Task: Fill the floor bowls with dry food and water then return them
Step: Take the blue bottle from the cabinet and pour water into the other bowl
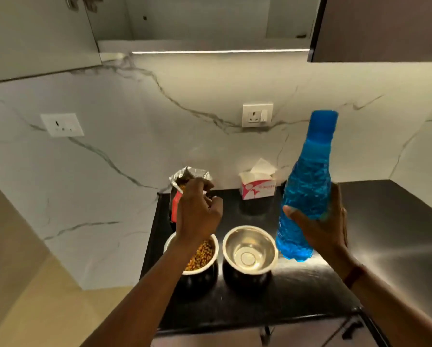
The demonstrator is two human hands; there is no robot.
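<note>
Far left: marble wall, one wall socket [62, 124], bare floor below. The dark table [297, 291] begins at mid-frame; its left edge drops straight to the floor just beside the first bowl.

Food bag [185, 182]: foil-lined, top torn open, standing upright at the table's back-left corner against the wall. I see kernels at its mouth.

My left hand [197, 214] hovers over the bag and the first bowl, wrist bent down, forearm crossing the bowl's left rim. Fingers [216, 202] loosely curled, slightly apart, gripping nothing I can make out.

Left bowl [202, 256]: steel, round-bellied, holding yellow-brown dry food, partly hidden under my forearm. Right bowl [250, 251]: same make, just beside the first, nearly touching; shiny inside, and I cannot tell whether any water lies in it. Both sit near the table's left-front area, with clear dark surface ahead of them to the front edge.

Tissue box [257, 187]: white with red print, at the back wall behind the right bowl, apart from it.

Blue bottle [307, 191]: translucent, crinkle-textured, cap on, held upright with a slight tilt, lifted off the table, its base just right of the right bowl's rim. My right hand [322, 226] wraps its lower body from behind, fingers pressed around it, thumb in front. Second socket [257, 115] on the wall above.

Right of the bottle the table runs open and bare.
</note>
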